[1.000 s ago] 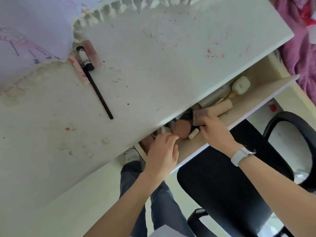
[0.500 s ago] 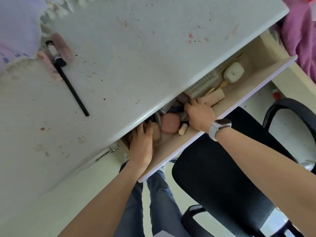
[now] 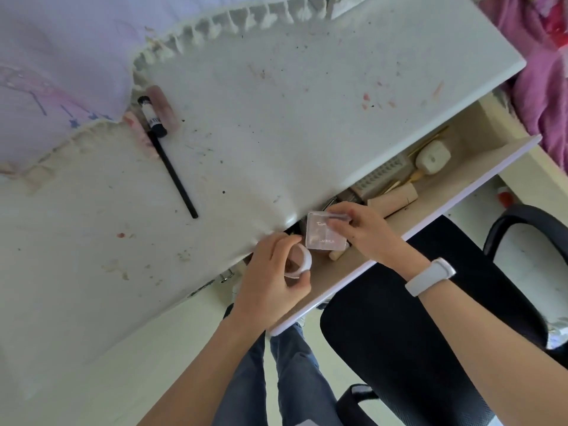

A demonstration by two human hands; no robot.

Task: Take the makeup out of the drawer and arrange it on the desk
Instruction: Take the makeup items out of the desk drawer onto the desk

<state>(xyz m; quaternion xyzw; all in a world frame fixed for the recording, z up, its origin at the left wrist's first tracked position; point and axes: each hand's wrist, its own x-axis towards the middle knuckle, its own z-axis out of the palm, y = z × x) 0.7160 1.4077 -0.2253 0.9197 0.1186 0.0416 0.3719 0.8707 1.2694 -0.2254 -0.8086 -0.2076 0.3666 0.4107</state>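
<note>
At the far left I see a lilac cloth (image 3: pixel 55 56) with a frilled edge lying over the back of the white, stained bench (image 3: pixel 276 118). Just right of the cloth's edge three makeup pieces lie together on the bench: a pink stick (image 3: pixel 136 130), a black pencil (image 3: pixel 172 173) with a white-labelled cap, and a pink tube (image 3: pixel 161 106), side by side and touching or nearly so. Further right, at the bench's front edge, my left hand (image 3: pixel 270 281) curls round a small round white-rimmed compact (image 3: pixel 299 261), thumb and fingertips pinching its rim. Just beside it my right hand (image 3: pixel 365 232) pinches a clear square case (image 3: pixel 325 235) by its upper corner, holding it above the open drawer (image 3: pixel 445 207). A white watch (image 3: pixel 430 276) sits on that wrist. In the drawer to the right lie a beige tube (image 3: pixel 395 198), a ribbed grey box (image 3: pixel 381 176) partly under the bench top, thin gold sticks, and a small white case (image 3: pixel 433 156). A black chair (image 3: pixel 415 333) stands below the drawer, pink fabric (image 3: pixel 541 72) at far right
</note>
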